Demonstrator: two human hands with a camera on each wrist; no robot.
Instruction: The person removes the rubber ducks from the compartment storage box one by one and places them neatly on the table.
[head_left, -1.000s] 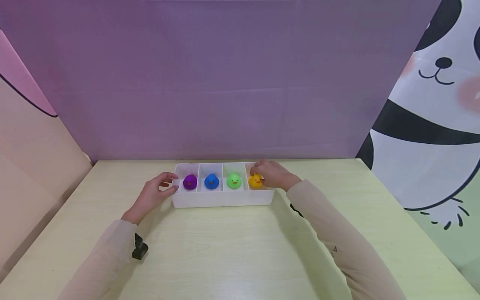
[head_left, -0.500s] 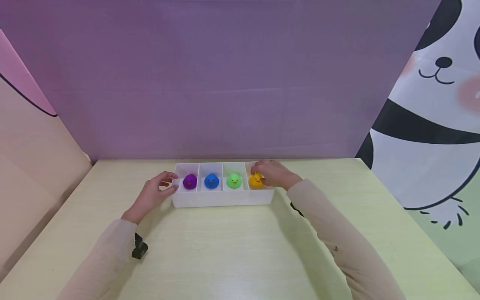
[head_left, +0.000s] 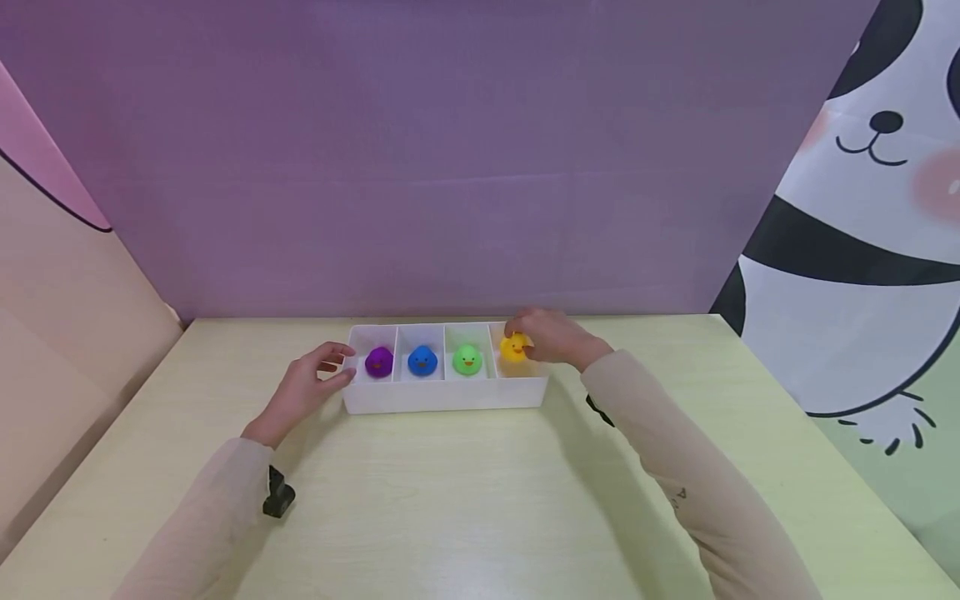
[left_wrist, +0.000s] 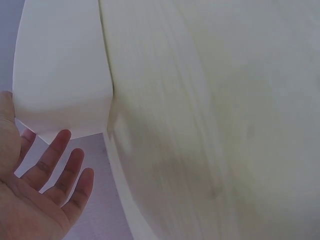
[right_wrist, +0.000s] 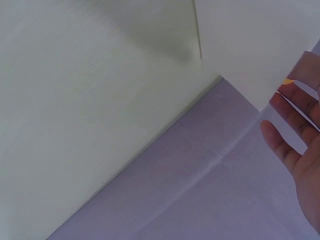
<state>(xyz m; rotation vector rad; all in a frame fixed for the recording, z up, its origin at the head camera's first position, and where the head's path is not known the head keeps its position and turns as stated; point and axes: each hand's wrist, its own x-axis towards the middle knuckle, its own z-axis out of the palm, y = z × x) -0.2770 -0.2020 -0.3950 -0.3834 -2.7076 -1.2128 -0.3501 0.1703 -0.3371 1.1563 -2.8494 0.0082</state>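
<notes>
A white divided tray [head_left: 442, 396] stands near the table's back edge. From left to right its compartments hold a purple toy duck [head_left: 379, 362], a blue toy duck [head_left: 422, 361] and a green toy duck [head_left: 467, 361]. Over the rightmost compartment, my right hand [head_left: 551, 337] pinches a yellow toy duck [head_left: 514, 347] between thumb and fingers. Only a sliver of yellow shows past the fingers in the right wrist view. My left hand [head_left: 300, 390] is at the tray's left end, thumb and fingers spread against it. In the left wrist view its fingers [left_wrist: 77, 192] reach past the tray's corner.
The pale wooden table [head_left: 450, 500] ends just behind the tray at a purple backdrop [head_left: 450, 167]. A panda-print cloth [head_left: 862, 333] hangs at the right. A black wrist device [head_left: 279, 493] sits at the left sleeve.
My right hand has raised the yellow toy duck from low in the rightmost compartment, moving slightly up and right in view. The left hand and the other ducks stay in place.
</notes>
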